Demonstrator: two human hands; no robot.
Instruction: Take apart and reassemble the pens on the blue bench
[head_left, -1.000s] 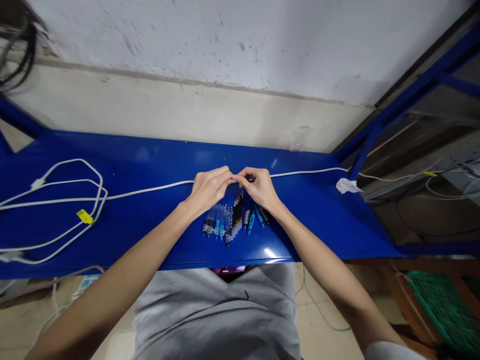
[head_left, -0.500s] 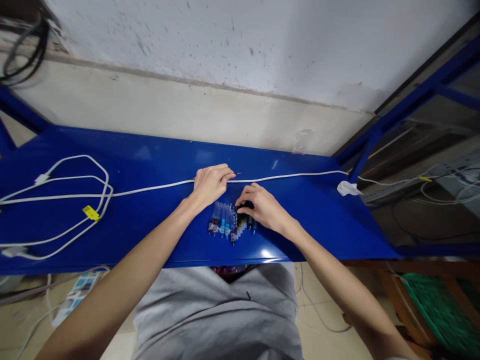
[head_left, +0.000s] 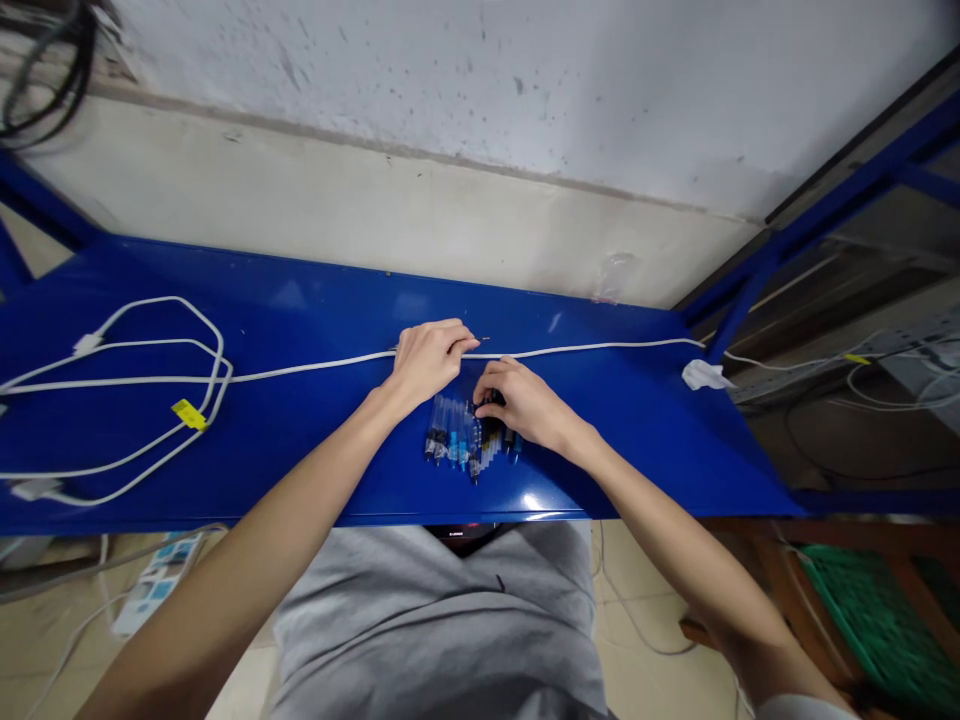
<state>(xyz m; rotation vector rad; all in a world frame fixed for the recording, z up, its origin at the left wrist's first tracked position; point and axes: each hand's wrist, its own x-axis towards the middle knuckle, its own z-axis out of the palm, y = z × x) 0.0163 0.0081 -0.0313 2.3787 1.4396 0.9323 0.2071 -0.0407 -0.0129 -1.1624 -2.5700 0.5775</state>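
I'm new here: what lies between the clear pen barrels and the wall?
Head view: the left hand over a white cable, a thin piece, and the blue tabletop.

Looks like workshop or plain workroom; exact kind cannot be told. Glossy blue bench (head_left: 322, 290) with matching side frame (head_left: 825, 208), backed by scuffed, spotted wall (head_left: 390, 90). White cables (head_left: 330, 363) with yellow tag (head_left: 189, 414) across bench; dark cable loops (head_left: 84, 70) at far left. Row of pen parts (head_left: 455, 435) laid out. Pale tiled floor (head_left: 637, 580), thin cable (head_left: 660, 653) trailing.
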